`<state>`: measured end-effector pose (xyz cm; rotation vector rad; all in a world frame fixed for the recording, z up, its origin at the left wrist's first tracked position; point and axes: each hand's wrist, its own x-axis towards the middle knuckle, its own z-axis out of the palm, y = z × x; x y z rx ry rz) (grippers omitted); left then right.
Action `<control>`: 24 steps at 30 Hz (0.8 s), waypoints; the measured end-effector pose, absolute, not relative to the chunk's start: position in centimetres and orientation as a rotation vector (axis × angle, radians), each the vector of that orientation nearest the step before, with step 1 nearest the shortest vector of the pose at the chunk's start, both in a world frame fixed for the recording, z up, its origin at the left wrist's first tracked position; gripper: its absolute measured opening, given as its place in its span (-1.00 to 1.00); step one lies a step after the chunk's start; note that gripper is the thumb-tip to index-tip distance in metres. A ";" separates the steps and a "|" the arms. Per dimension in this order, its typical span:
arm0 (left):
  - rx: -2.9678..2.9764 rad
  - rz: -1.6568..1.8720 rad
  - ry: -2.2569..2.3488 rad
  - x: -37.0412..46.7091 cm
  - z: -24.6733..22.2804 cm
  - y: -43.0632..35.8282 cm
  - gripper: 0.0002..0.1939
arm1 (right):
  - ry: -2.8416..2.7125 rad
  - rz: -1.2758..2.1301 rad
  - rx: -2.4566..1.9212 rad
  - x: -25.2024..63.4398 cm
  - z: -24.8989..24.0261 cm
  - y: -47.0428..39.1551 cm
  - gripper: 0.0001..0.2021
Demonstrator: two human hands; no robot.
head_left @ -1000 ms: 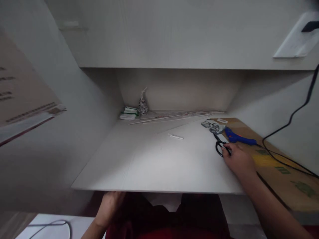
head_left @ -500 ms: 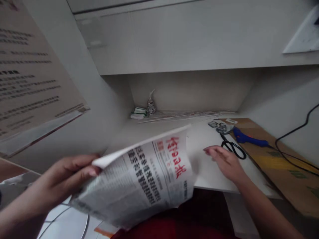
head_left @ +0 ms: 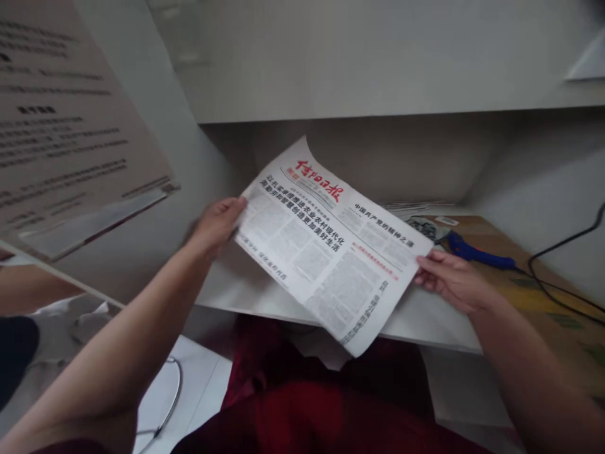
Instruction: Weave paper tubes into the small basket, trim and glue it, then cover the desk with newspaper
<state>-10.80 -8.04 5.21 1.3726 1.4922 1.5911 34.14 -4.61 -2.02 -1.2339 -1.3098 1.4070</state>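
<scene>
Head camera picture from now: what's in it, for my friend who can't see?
A person's left hand and right hand hold a newspaper with red and black Chinese printing, tilted over the front edge of a white desk. On the right, a blue tool rests on brown cardboard.

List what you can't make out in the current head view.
All in the head view:
- Newspaper body text: too small and blurred to read.
- Newspaper's back: turned away from the camera.
- Left hand: some of its fingers are hidden behind the newspaper.
- Desktop: its middle is covered by the newspaper.
- Cardboard: cut off by the right edge.
- Wall notice: cut off by the left edge, its lettering blurred.
</scene>
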 end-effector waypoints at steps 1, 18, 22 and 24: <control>1.348 1.579 1.513 -11.1 3.6 -7.9 -0.54 | -1.274 1.383 -1.253 34.2 -2.3 -4.2 -0.65; 1.224 1.109 1.680 -12.6 -4.0 -10.4 -0.61 | -1.335 1.545 -1.364 32.1 -4.2 -2.8 -0.69; 1.259 1.227 1.744 -12.4 -4.8 -10.0 -0.58 | -1.349 1.619 -1.345 32.9 -4.1 -2.9 -0.62; 1.279 1.253 1.767 -12.1 -5.0 -9.9 -0.59 | -1.371 1.557 -1.385 33.0 -4.5 -2.7 -0.64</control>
